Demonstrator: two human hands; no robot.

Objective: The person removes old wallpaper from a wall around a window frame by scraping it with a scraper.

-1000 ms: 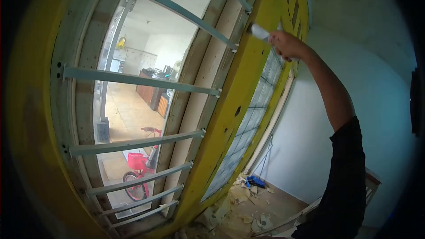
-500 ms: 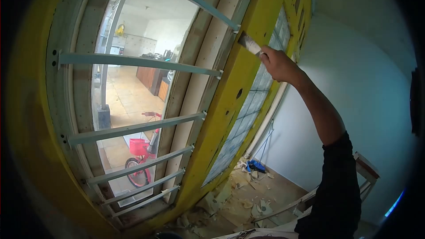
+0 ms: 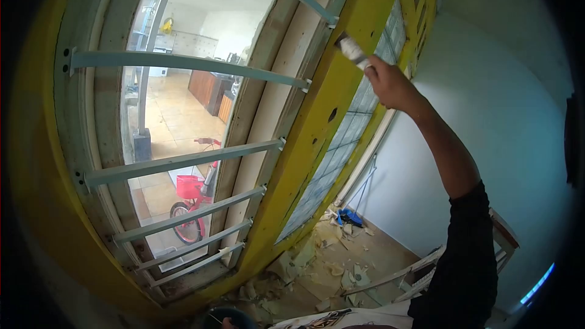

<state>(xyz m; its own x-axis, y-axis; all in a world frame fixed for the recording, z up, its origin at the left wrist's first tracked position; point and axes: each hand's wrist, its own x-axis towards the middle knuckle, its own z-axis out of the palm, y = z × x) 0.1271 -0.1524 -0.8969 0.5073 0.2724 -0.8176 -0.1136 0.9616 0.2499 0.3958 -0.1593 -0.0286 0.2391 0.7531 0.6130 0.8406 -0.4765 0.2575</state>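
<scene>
My right hand (image 3: 392,87) is raised and closed around a putty knife (image 3: 353,50), its flat blade smeared whitish with a dark tip. The blade lies over the yellow wall strip (image 3: 329,94), between the barred window and the glass-block panel (image 3: 359,113). At the bottom edge, a dark round container (image 3: 244,318) comes partly into view. A fingertip of my left hand (image 3: 228,323) shows at its rim, with the rest of that hand out of frame.
Pale metal bars (image 3: 189,61) cross the window on the left. A pink bicycle (image 3: 192,198) stands beyond it. Flakes and broken scraps (image 3: 304,268) litter the floor below, near a blue dustpan (image 3: 350,216). A ladder-like frame (image 3: 503,231) leans at the right.
The view has shifted a little. My right hand and the putty knife have moved slightly along the yellow strip. The dark container with my left fingertip shows more at the bottom edge.
</scene>
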